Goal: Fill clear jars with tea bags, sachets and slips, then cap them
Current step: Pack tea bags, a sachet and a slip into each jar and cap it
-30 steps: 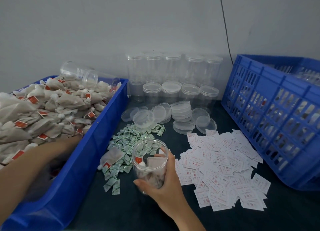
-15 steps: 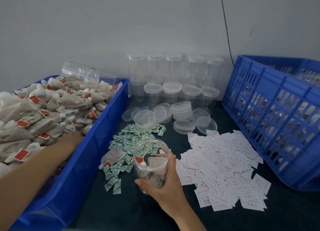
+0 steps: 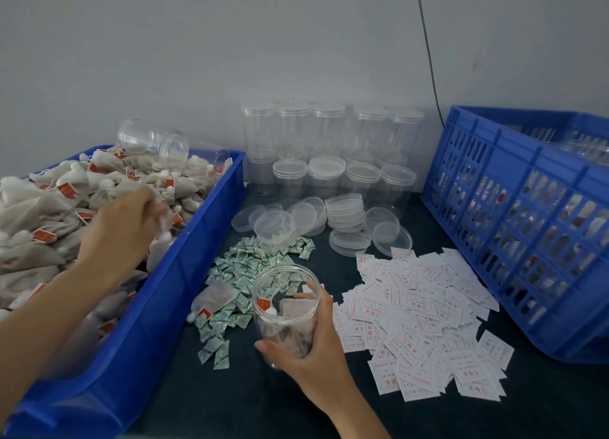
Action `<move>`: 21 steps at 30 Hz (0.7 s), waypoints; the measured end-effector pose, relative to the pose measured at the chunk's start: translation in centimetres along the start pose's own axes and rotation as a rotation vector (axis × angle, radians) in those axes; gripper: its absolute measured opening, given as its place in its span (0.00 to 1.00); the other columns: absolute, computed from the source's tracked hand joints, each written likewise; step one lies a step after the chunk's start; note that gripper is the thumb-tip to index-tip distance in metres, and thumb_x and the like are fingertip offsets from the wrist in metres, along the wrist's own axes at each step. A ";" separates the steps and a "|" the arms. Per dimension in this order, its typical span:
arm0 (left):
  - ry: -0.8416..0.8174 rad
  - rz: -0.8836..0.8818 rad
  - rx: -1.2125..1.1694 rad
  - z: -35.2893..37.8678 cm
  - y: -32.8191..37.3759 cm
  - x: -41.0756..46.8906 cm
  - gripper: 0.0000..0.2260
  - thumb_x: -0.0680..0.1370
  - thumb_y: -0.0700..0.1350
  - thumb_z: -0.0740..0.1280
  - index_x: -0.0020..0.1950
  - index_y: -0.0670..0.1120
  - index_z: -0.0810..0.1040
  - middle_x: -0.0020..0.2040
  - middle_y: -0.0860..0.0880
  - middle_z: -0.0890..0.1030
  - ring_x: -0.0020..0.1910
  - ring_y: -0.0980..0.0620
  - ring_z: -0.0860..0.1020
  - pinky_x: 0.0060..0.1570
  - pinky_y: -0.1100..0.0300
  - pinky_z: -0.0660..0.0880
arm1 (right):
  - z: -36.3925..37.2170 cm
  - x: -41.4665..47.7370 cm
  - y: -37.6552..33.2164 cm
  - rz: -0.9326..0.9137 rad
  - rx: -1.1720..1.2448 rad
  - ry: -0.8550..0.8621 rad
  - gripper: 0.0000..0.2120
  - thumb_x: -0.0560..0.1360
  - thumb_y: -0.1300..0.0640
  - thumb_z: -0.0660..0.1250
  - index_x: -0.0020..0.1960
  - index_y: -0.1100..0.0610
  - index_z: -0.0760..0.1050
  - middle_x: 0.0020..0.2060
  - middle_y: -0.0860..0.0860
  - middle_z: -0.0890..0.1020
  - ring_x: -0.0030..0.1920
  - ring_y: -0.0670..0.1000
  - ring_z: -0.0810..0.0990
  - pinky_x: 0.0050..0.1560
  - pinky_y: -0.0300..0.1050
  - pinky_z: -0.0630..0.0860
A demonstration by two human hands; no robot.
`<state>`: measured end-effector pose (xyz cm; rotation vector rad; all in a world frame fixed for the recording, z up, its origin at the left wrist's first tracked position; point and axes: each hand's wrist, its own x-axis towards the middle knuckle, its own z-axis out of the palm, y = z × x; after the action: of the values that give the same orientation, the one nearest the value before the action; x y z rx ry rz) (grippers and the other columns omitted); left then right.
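My right hand (image 3: pixel 316 346) is wrapped around an open clear jar (image 3: pixel 285 306) that stands on the dark table and holds several tea bags. My left hand (image 3: pixel 122 231) is raised over the blue tray (image 3: pixel 184 293), fingers pinched on a tea bag (image 3: pixel 159 247) that hangs blurred below them. The tray is heaped with grey tea bags (image 3: pixel 49 214) carrying red tags. Green-white sachets (image 3: pixel 244 273) lie in a pile left of the jar, with one loose tea bag (image 3: pixel 214 298) on them. White printed slips (image 3: pixel 415 320) spread to the jar's right.
Empty capped jars (image 3: pixel 329 135) stand along the back wall, loose clear lids (image 3: pixel 346 217) lie in front of them. A clear jar (image 3: pixel 155 141) lies on its side on the tea bags. A blue slatted crate (image 3: pixel 527 227) of filled jars stands at the right.
My left hand has come up out of the tray's near end and moved toward the right with a tea bag. My right hand and the jar have stayed put.
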<state>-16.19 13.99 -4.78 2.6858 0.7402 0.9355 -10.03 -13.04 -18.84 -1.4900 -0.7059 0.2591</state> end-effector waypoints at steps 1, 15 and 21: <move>0.047 0.040 -0.033 -0.4 0.8 -0.1 0.08 0.81 0.43 0.61 0.43 0.44 0.72 0.35 0.46 0.76 0.33 0.47 0.74 0.34 0.47 0.74 | 0.0 0.0 0.0 0.001 0.003 -0.002 0.47 0.63 0.41 0.83 0.71 0.28 0.56 0.62 0.31 0.74 0.66 0.39 0.75 0.63 0.37 0.76; -0.480 0.125 -0.720 0.4 12.3 -6.5 0.04 0.73 0.43 0.71 0.47 0.50 0.81 0.44 0.59 0.84 0.45 0.63 0.81 0.50 0.71 0.75 | 0.2 0.3 -0.1 0.000 0.007 -0.018 0.43 0.68 0.48 0.81 0.72 0.35 0.57 0.64 0.40 0.78 0.62 0.44 0.80 0.59 0.35 0.77; -0.208 0.039 -0.543 -1.2 6.4 -1.6 0.09 0.75 0.38 0.70 0.45 0.52 0.80 0.44 0.58 0.83 0.45 0.63 0.81 0.44 0.75 0.73 | 0.1 0.3 0.6 0.026 0.061 -0.011 0.44 0.66 0.50 0.83 0.73 0.39 0.60 0.64 0.47 0.79 0.63 0.52 0.80 0.59 0.44 0.79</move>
<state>-15.55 7.74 -2.46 2.2717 0.3288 0.7198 -9.68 -12.73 -19.38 -1.4413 -0.6825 0.3062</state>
